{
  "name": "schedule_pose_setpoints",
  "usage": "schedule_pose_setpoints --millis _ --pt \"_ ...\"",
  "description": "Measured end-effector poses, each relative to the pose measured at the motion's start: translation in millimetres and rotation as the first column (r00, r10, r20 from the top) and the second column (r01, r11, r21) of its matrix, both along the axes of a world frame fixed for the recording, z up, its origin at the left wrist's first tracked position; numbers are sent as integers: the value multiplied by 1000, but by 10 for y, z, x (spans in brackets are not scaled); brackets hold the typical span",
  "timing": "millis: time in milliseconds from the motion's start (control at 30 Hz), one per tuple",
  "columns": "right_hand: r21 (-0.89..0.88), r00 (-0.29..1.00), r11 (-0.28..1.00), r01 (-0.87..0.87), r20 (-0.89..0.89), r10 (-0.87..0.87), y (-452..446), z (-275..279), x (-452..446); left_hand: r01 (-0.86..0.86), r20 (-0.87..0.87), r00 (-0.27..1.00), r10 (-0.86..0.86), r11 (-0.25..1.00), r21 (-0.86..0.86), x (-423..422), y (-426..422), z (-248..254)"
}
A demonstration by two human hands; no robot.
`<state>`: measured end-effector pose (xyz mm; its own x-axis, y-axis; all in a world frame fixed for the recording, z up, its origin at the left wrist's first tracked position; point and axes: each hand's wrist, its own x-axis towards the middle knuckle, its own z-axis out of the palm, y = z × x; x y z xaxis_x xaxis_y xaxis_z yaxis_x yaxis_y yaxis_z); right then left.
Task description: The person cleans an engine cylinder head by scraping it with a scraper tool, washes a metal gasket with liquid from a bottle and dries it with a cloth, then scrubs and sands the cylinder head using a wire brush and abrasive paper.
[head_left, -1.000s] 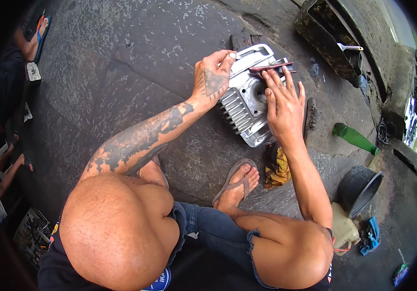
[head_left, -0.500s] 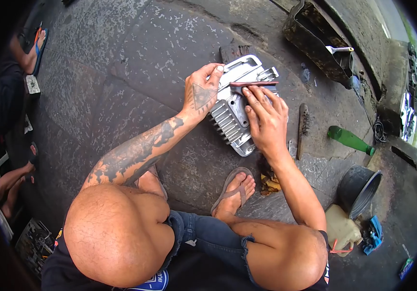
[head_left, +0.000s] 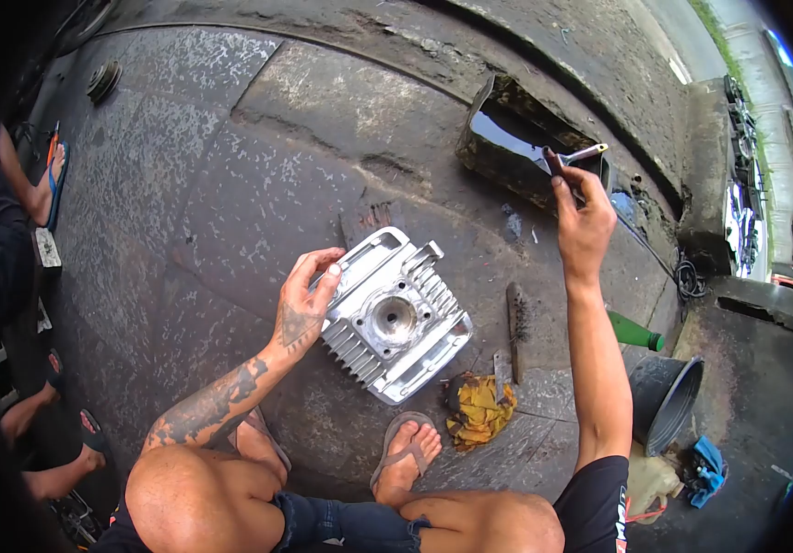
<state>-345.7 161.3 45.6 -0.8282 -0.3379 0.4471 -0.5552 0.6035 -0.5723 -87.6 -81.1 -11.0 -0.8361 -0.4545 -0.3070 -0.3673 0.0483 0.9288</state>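
Note:
A silvery finned engine cylinder head [head_left: 395,316] lies on the dark floor in front of my feet, its round combustion chamber facing up. My left hand [head_left: 304,300] grips its upper left edge, thumb and fingers closed on the rim. Away to the upper right, my right hand [head_left: 585,221] pinches a dark reddish strip [head_left: 554,162] that looks like folded sandpaper. The strip is held over the near right end of a cut-open metal container [head_left: 507,170] with liquid in it. A paintbrush [head_left: 587,153] rests there, partly hidden behind the strip.
A wire brush [head_left: 517,332], a yellow rag [head_left: 481,407] and a narrow scraper-like piece [head_left: 503,369] lie right of the cylinder head. Farther right are a green bottle [head_left: 636,332], a black bucket [head_left: 668,405] and a blue cloth [head_left: 708,470]. Other people's feet [head_left: 55,189] show at left.
My right hand has lifted the strip off the cylinder head and carried it up and right to the container. My left hand stays on the cylinder head. The view has shifted.

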Motion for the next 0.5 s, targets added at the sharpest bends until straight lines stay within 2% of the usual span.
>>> schedule_pose_setpoints --millis 33,100,167,233,300,367,433,500 --pt "29 1000 999 15 -5 -15 27 -20 -305 10 10 1000 -10 1000 12 10 -6 18" --pt "258 997 966 15 68 -33 21 -131 -788 48 19 999 -47 998 -30 80 -44 50" --pt "402 991 913 -65 131 12 -25 -367 -1139 59 78 995 -55 997 -53 195 -52 176" --pt "530 968 839 -123 249 -15 -148 -637 -1323 105 159 982 -103 994 -5 349 -87 242" --pt "615 953 767 -180 302 -18 -260 -856 -1407 93 197 976 -89 996 -11 496 -158 278" --pt "621 951 766 -164 307 -45 -365 -900 -1437 36 262 964 -49 998 52 668 -333 298" --pt "732 926 667 -135 332 -177 -356 -1086 -1505 -14 330 944 -11 997 72 782 -516 482" --pt "752 878 617 -233 435 -199 -409 -1209 -1577 -17 379 925 4 999 32 971 -678 588"
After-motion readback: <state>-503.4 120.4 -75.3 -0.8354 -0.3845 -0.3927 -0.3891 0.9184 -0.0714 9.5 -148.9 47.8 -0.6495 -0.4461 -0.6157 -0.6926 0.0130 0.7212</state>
